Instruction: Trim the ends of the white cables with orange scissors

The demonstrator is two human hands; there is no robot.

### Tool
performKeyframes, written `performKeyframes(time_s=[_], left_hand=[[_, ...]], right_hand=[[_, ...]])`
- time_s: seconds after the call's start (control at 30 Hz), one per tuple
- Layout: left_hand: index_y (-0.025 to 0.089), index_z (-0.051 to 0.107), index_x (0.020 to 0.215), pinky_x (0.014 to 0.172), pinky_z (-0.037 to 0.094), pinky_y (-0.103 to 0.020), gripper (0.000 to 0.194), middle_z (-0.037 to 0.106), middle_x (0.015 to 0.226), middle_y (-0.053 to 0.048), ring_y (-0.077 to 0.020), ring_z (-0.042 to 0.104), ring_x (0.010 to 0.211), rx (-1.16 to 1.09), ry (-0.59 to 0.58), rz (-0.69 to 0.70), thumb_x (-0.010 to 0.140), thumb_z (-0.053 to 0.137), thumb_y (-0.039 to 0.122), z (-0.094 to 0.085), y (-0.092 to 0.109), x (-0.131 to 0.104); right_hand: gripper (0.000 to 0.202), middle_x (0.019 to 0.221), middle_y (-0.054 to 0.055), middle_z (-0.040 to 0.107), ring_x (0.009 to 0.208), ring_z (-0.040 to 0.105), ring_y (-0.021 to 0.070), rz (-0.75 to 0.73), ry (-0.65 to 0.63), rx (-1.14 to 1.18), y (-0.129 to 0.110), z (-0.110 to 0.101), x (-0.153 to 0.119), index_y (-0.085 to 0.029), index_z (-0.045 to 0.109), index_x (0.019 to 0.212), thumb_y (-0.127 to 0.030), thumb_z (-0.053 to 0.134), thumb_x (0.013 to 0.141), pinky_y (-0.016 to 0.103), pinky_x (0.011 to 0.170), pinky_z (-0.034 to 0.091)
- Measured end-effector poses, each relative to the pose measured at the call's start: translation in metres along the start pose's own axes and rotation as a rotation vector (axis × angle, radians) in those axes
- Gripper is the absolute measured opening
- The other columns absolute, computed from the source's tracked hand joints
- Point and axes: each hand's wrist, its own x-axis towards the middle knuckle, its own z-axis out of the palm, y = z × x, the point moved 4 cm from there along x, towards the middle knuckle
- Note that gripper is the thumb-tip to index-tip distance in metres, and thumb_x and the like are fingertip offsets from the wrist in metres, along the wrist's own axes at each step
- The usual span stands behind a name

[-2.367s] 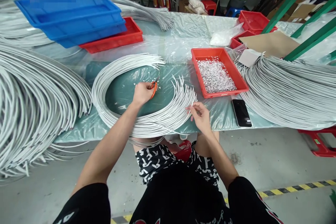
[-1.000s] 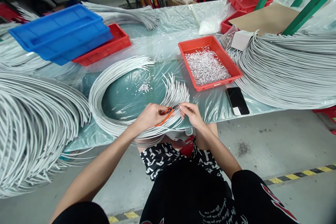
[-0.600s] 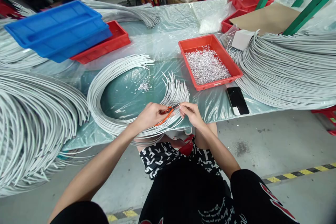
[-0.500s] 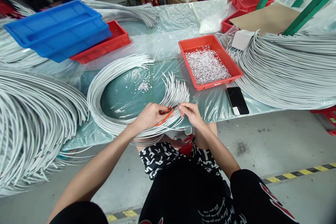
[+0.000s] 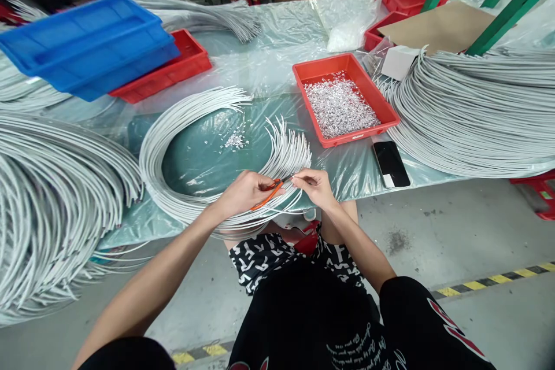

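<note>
My left hand [image 5: 250, 189] is closed around a pair of orange-handled pliers [image 5: 266, 196], whose dark jaws point right toward my other hand. My right hand [image 5: 315, 185] pinches something small at the tip of the jaws; it is too small to make out. Under both hands lies a coiled bundle of white cables [image 5: 151, 150], its loose ends fanned out just beyond the pliers. Inside the coil is a little heap of small shiny pieces [image 5: 236, 140]. A red tray [image 5: 323, 140] behind my right hand holds a large number of similar pieces.
A black phone [image 5: 391, 163] lies at the table's front edge. Large cable bundles stand left [image 5: 56, 202] and right [image 5: 472, 115]. Blue trays [image 5: 87, 40] rest on a red tray [image 5: 191, 63] at back left. Green posts [image 5: 511, 8] rise at the right.
The camera view has shifted slightly. Both hands stay together over the cable ends, the left still holding the pliers, with the handles looking a little closer together.
</note>
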Motion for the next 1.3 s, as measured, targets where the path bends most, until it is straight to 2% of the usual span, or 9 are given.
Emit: performKeyframes(time_s=[0.17,0.27,0.43,0.63,0.73,0.87,1.03,1.13,1.3], left_hand=[[0.016,0.036,0.054,0.049,0.015,-0.024,0.058,0.023,0.060,0.004,-0.0077,0.020,0.057,-0.063,0.010,0.009,0.084,0.063,0.058,0.006,0.003,-0.002],[0.016,0.036,0.055,0.050,0.016,-0.024,0.058,0.023,0.060,0.004,-0.0080,0.020,0.057,-0.046,0.025,0.001,0.085,0.062,0.057,0.006,0.001,-0.004],[0.015,0.038,0.053,0.052,0.015,-0.025,0.057,0.023,0.060,0.004,-0.0095,0.018,0.060,0.072,0.033,-0.004,0.086,0.061,0.057,-0.001,0.004,-0.008],[0.014,0.056,0.056,0.054,0.016,-0.025,0.052,0.026,0.060,0.004,-0.0109,0.017,0.062,0.135,0.012,-0.003,0.086,0.060,0.056,-0.006,0.011,-0.011],[0.013,0.058,0.057,0.053,0.016,-0.025,0.052,0.028,0.059,0.004,-0.0106,0.017,0.062,0.121,0.006,0.007,0.087,0.059,0.056,-0.005,0.009,-0.011],[0.014,0.049,0.054,0.052,0.016,-0.025,0.055,0.026,0.058,0.004,-0.0103,0.017,0.062,0.095,0.004,0.014,0.087,0.060,0.056,-0.003,0.005,-0.010],[0.016,0.035,0.053,0.051,0.016,-0.024,0.058,0.021,0.060,0.004,-0.0100,0.016,0.062,0.075,0.038,0.017,0.088,0.059,0.055,0.004,0.008,-0.013],[0.017,0.032,0.054,0.051,0.018,-0.023,0.056,0.022,0.059,0.004,-0.0096,0.018,0.061,0.060,0.076,-0.009,0.088,0.057,0.054,0.011,0.011,-0.016],[0.017,0.035,0.057,0.051,0.020,-0.022,0.054,0.025,0.059,0.005,-0.0083,0.021,0.059,0.059,0.139,-0.039,0.086,0.060,0.054,0.010,0.006,-0.019]], right_hand=[[0.033,0.068,0.001,0.063,0.060,0.050,0.0126,-0.079,0.068,-0.146,-0.007,0.001,-0.006,-0.019,0.066,0.071,-0.048,0.071,0.084,0.027,0.058,0.039],[0.033,0.069,0.001,0.064,0.060,0.051,0.0136,-0.107,0.059,-0.201,-0.011,0.001,-0.009,-0.019,0.066,0.072,-0.048,0.067,0.089,0.028,0.060,0.040],[0.038,0.070,0.002,0.065,0.066,0.057,0.0157,-0.106,-0.060,-0.168,-0.009,0.002,-0.009,-0.020,0.069,0.076,-0.050,0.057,0.096,0.030,0.066,0.044],[0.040,0.068,0.001,0.062,0.066,0.058,0.0147,-0.031,-0.180,-0.022,-0.005,0.004,-0.007,-0.019,0.069,0.078,-0.053,0.059,0.095,0.028,0.065,0.044],[0.036,0.068,0.001,0.064,0.065,0.058,0.0146,-0.050,-0.137,-0.053,-0.006,0.001,-0.006,-0.019,0.069,0.078,-0.053,0.064,0.092,0.028,0.063,0.044],[0.031,0.068,0.001,0.064,0.060,0.054,0.0133,-0.130,-0.051,-0.135,-0.009,0.000,-0.008,-0.020,0.066,0.073,-0.046,0.068,0.090,0.028,0.059,0.041],[0.022,0.067,0.001,0.065,0.063,0.053,0.0150,-0.406,0.148,-0.454,-0.023,0.004,-0.017,-0.020,0.065,0.072,-0.028,0.065,0.092,0.032,0.065,0.043],[0.019,0.068,0.001,0.067,0.064,0.054,0.0154,-0.518,0.206,-0.549,-0.028,0.008,-0.024,-0.020,0.066,0.075,-0.021,0.063,0.093,0.033,0.067,0.044],[0.019,0.068,0.002,0.065,0.063,0.053,0.0154,-0.421,0.229,-0.468,-0.023,0.004,-0.023,-0.020,0.069,0.079,-0.028,0.062,0.095,0.032,0.064,0.043]])
